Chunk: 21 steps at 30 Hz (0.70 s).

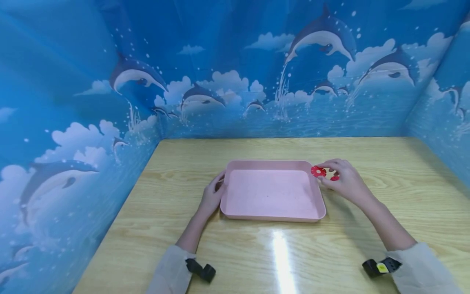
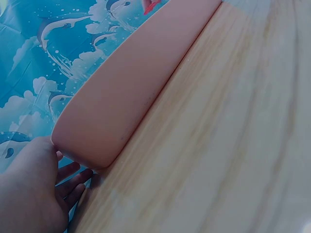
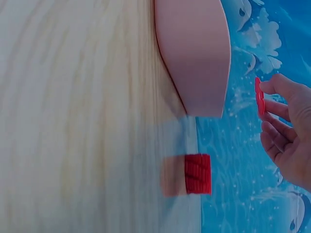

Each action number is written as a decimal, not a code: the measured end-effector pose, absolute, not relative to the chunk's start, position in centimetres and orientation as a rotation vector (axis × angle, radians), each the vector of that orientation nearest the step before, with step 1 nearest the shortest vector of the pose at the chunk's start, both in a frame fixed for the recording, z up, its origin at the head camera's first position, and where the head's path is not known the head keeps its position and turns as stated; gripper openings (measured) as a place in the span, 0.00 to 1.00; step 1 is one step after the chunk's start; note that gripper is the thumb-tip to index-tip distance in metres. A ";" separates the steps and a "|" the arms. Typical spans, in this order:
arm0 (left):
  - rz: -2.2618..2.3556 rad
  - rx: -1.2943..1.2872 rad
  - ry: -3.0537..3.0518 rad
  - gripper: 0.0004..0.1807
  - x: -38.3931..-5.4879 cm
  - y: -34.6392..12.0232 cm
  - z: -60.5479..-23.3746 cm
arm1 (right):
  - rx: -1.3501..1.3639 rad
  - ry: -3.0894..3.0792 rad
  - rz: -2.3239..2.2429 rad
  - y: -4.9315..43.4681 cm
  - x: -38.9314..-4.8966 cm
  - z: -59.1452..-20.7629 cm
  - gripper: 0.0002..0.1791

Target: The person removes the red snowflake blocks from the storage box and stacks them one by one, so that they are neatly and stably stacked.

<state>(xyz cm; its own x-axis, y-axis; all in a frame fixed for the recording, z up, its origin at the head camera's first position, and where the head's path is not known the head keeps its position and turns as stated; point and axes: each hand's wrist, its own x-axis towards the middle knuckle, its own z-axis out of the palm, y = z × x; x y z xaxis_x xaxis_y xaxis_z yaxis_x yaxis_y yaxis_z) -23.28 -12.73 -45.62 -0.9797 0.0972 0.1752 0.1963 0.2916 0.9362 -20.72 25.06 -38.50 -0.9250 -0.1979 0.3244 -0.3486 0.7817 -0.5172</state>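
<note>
A shallow pink tray (image 1: 271,216) sits on the wooden table. My left hand (image 1: 213,196) rests against its left side, and the left wrist view shows relaxed fingers (image 2: 73,185) beside the tray's outer corner. At the tray's right rim, my right hand (image 1: 343,179) pinches a red notched plastic disc (image 1: 318,171) between thumb and fingers. The right wrist view shows this disc edge-on, raised above the table. Below that hand stands a stack of several red discs (image 3: 198,174), partly hidden by the hand in the head view.
The light wood-grain table (image 1: 242,253) extends around the tray, with a bright light reflection in front. Blue dolphin-printed sheeting (image 1: 227,53) walls the back and both sides. A dark wrist device sits at each grey sleeve (image 1: 422,265).
</note>
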 end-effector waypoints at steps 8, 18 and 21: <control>-1.821 -0.252 -2.460 0.24 -23.2 -12.7 -45.5 | 0.384 -2.688 0.853 27.3 -19.8 -38.5 0.19; -1.849 -0.304 -2.439 0.23 -22.4 -12.5 -44.0 | 0.335 -2.689 0.881 29.3 -19.6 -39.6 0.19; -1.843 -0.316 -2.446 0.23 -21.7 -12.3 -42.7 | 0.327 -2.681 0.882 29.8 -19.7 -40.0 0.19</control>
